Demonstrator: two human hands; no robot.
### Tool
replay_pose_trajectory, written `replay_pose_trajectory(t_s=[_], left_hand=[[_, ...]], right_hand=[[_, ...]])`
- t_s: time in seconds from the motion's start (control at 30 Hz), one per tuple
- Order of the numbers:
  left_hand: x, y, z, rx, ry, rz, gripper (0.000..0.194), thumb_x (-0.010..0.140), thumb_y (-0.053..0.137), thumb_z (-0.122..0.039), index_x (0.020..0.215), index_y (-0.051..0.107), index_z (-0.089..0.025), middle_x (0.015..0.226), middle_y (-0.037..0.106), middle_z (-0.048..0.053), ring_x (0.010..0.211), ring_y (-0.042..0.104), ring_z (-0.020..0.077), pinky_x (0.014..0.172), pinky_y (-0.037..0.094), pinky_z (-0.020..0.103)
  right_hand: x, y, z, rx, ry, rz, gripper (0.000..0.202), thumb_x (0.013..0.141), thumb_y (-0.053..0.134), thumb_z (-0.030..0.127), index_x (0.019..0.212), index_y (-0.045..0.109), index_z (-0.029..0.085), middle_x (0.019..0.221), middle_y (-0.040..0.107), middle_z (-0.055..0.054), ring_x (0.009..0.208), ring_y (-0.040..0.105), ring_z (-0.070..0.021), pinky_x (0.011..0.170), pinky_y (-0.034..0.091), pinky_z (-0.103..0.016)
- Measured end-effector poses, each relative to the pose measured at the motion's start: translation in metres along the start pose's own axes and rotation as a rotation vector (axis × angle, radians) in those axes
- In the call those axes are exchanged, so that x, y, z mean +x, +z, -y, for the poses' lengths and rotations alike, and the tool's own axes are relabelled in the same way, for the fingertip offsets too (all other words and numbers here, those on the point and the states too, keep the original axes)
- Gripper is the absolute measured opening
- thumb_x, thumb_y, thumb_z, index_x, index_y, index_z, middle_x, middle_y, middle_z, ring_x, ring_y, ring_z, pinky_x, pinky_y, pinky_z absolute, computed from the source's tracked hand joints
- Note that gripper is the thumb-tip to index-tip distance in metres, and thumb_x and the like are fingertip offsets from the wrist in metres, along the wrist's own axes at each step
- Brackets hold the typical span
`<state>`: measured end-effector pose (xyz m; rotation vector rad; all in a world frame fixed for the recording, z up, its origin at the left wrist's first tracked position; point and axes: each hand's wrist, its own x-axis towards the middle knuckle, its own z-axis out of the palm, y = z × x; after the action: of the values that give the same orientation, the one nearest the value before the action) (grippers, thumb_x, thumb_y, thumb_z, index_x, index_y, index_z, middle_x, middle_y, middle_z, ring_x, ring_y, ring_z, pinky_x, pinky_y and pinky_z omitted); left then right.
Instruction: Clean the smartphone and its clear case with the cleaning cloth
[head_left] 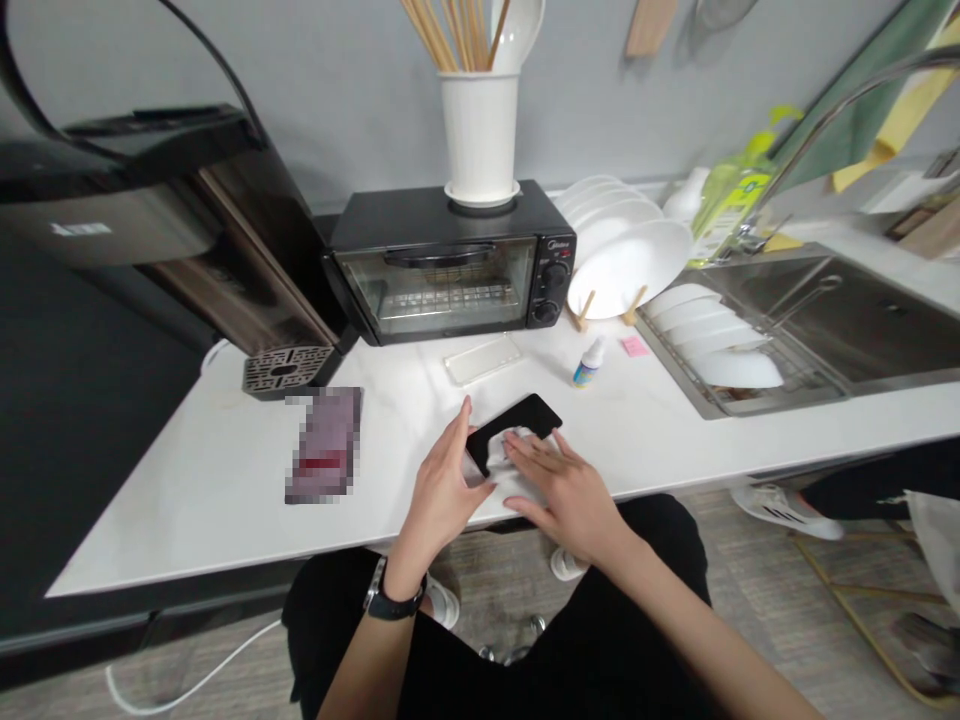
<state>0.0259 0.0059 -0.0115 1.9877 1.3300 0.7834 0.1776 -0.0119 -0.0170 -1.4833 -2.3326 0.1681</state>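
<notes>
A black smartphone (537,412) lies at a slant on the white countertop, close to its front edge, dark side up. My left hand (441,488) grips its left end, with the thumb near the front corner and the fingers along the far side. Under the fingers of my right hand (574,492), a crumpled white cloth or tissue (498,456) is pressed against the phone's surface. Behind the phone lies a clear phone case (482,360). A small spray bottle (589,362) with a white top stands to the right, beside a pink sticky note (634,346).
A toaster oven (450,265) stands at the back, bearing a white utensil holder (481,135). To the left are a pixelated purple item (325,445) and a dark drink machine (247,250). White plates (634,265) and a sink (885,320) occupy the right. Another person's shoe (787,510) shows below.
</notes>
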Motion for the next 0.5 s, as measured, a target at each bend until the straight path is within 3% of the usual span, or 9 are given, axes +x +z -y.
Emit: replay_pose_trajectory(t_s=[0.1, 0.3, 0.43, 0.5], left_hand=[[0.0, 0.001, -0.002, 0.002, -0.003, -0.011, 0.073, 0.066, 0.047, -0.018, 0.118, -0.003, -0.028, 0.125, 0.016, -0.002, 0.108, 0.029, 0.016, 0.093, 0.022, 0.033], [0.0, 0.0, -0.005, 0.012, -0.011, 0.002, 0.074, 0.065, 0.047, -0.018, 0.118, -0.004, -0.031, 0.124, 0.019, -0.005, 0.109, 0.027, 0.0162, 0.092, 0.024, 0.033], [0.0, 0.002, -0.005, 0.017, -0.011, -0.02, 0.073, 0.066, 0.046, -0.017, 0.117, -0.004, -0.032, 0.123, 0.021, -0.005, 0.106, 0.032, 0.0169, 0.092, 0.025, 0.034], [0.0, 0.003, -0.004, 0.02, 0.001, -0.023, 0.073, 0.066, 0.046, -0.018, 0.118, -0.003, -0.03, 0.124, 0.02, -0.003, 0.107, 0.03, 0.0171, 0.092, 0.024, 0.034]], right_hand=[[0.005, 0.0, -0.008, -0.039, 0.126, -0.093, 0.048, 0.071, 0.033, 0.042, 0.115, 0.026, 0.024, 0.118, 0.031, 0.0, 0.107, 0.027, -0.0202, 0.091, 0.019, -0.041], [0.006, 0.007, 0.001, 0.044, -0.062, -0.016, 0.053, 0.068, 0.035, 0.047, 0.114, 0.027, 0.023, 0.118, 0.03, 0.001, 0.107, 0.028, -0.0181, 0.093, 0.019, -0.038], [0.002, 0.002, -0.009, -0.015, 0.111, -0.085, 0.048, 0.071, 0.033, 0.041, 0.115, 0.027, 0.021, 0.119, 0.028, 0.0, 0.108, 0.026, -0.02, 0.092, 0.017, -0.04], [0.003, 0.003, -0.007, -0.012, 0.094, -0.093, 0.052, 0.07, 0.034, 0.043, 0.115, 0.026, 0.019, 0.119, 0.028, -0.002, 0.109, 0.024, -0.0207, 0.093, 0.017, -0.039]])
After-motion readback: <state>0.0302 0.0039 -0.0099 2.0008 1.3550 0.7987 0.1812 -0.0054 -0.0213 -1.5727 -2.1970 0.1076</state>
